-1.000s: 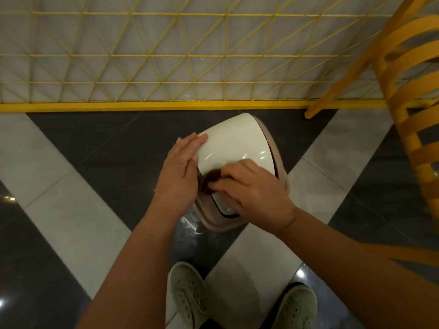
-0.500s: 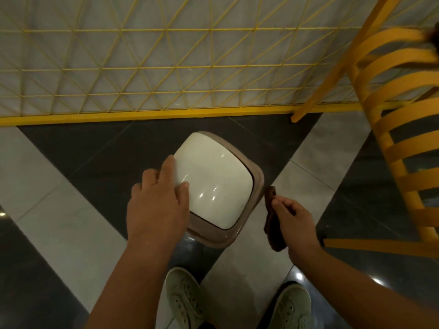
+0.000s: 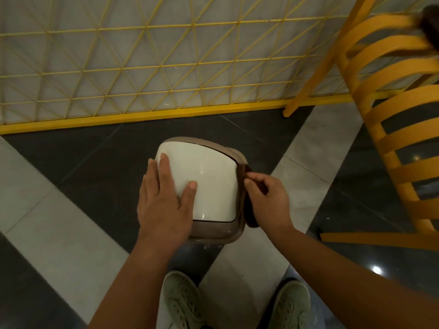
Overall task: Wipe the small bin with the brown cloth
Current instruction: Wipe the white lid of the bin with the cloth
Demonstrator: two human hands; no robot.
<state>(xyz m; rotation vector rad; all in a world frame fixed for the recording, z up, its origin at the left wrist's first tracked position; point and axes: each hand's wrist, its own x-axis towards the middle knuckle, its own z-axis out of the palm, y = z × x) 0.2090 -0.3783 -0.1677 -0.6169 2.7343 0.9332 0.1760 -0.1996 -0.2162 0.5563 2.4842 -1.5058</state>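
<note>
Grip: R hand (image 3: 267, 200) clenched on brown cloth (image 3: 247, 210) at small bin's (image 3: 209, 186) right rim, L hand (image 3: 164, 200) flat on lid, bin on floor; risk: lid swings under pressure, bin tips.

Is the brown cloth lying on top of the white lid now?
No, the right hand presses the brown cloth against the small bin's side.
</note>
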